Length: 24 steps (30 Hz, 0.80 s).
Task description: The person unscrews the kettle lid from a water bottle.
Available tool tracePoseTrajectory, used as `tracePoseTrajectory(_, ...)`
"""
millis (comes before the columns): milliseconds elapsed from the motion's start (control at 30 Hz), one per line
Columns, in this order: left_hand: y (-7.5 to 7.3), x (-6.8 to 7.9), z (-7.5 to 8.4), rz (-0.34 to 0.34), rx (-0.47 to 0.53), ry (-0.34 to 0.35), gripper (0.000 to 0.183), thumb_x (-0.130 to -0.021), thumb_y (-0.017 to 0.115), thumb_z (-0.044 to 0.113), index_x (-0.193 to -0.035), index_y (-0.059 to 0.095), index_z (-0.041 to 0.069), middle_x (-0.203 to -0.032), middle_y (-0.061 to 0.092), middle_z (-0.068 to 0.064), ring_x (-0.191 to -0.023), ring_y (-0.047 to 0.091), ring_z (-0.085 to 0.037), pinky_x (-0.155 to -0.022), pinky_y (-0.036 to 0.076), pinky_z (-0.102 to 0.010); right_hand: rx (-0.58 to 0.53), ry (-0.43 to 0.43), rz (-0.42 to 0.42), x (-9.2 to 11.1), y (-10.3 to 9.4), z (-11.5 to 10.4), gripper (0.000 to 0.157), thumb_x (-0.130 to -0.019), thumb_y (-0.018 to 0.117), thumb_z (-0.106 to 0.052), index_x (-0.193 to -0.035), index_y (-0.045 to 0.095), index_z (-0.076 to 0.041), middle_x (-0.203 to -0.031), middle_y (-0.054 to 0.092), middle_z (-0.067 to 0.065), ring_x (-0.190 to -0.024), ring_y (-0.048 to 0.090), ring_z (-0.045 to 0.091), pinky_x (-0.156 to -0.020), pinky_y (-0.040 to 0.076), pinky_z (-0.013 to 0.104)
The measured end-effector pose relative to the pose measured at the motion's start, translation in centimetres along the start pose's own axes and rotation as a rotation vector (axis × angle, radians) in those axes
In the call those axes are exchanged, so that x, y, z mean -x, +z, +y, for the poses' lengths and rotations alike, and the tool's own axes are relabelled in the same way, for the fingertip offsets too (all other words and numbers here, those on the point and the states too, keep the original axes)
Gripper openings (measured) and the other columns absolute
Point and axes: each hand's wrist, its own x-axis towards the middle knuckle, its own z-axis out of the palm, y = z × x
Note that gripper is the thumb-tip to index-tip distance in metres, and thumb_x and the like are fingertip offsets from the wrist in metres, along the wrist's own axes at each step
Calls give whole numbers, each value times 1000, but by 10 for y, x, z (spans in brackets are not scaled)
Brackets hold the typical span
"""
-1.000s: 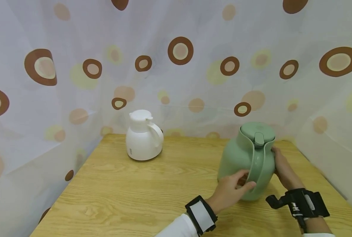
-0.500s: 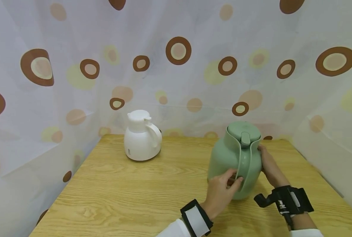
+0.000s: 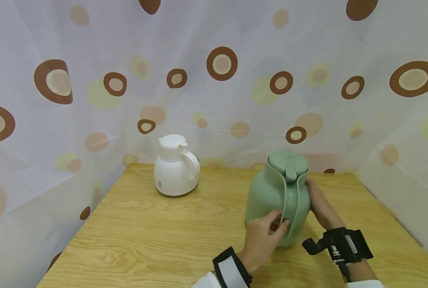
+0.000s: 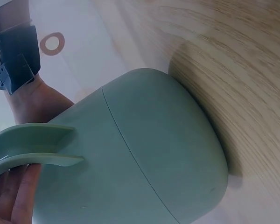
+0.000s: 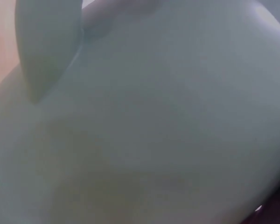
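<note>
A pale green vacuum jug stands right of the middle in the head view, leaning slightly, its handle facing the person. My left hand grips the handle, its fingers passing into the loop and the thumb on the outer side. In the left wrist view, left-hand fingers show beneath the handle, and the jug's base is close to the wood. My right hand holds the jug's right side near its shoulder, with most of its fingers hidden behind the body. Green body fills the right wrist view.
A smaller white jug stands upright at the back left of the wooden table, its handle to the right. A dotted white curtain encloses the table's back and sides. Both wrists wear black straps.
The green jug has moved left across the table, with both hands going along on it. The white jug stays in place; the head view shifts slightly.
</note>
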Motion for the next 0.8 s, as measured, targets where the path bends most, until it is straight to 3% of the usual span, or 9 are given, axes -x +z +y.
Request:
tracePoseTrajectory(233, -12, 6, -3, 31, -38, 32, 11, -91, 59, 16, -99, 63, 9, -85, 68, -1, -73, 61, 3, -60, 43, -7, 8, -32, -25, -2, 14, -3, 71, -95, 14, -57, -134, 29, 1, -126, 37, 22, -102, 45, 23, -85, 38, 42)
tracePoseTrajectory(467, -7, 9, 1, 2, -23, 57, 13, -92, 58, 16, -101, 63, 8, -84, 68, -1, -73, 60, 4, -59, 43, -6, 43, -18, -6, 7, 7, -1, 72, -96, 12, -56, -137, 25, 1, -126, 37, 22, -99, 46, 19, -82, 40, 39)
tracePoseTrajectory(667, -12, 12, 0, 27, -22, 49, 14, -91, 59, 16, -101, 64, 7, -84, 68, -2, -70, 61, 3, -58, 43, -7, 23, -2, -11, 2, 16, -4, 72, -95, 14, -58, -133, 31, 1, -123, 40, 20, -100, 47, 22, -83, 39, 39)
tracePoseTrajectory(800, -14, 12, -1, 45, -41, 57, 13, -91, 59, 17, -100, 64, 8, -83, 68, -2, -70, 61, 2, -58, 43, -7, 3, 3, -26, -3, 20, -7, 71, -94, 17, -59, -127, 38, 1, -114, 47, 16, -93, 51, 18, -80, 41, 37)
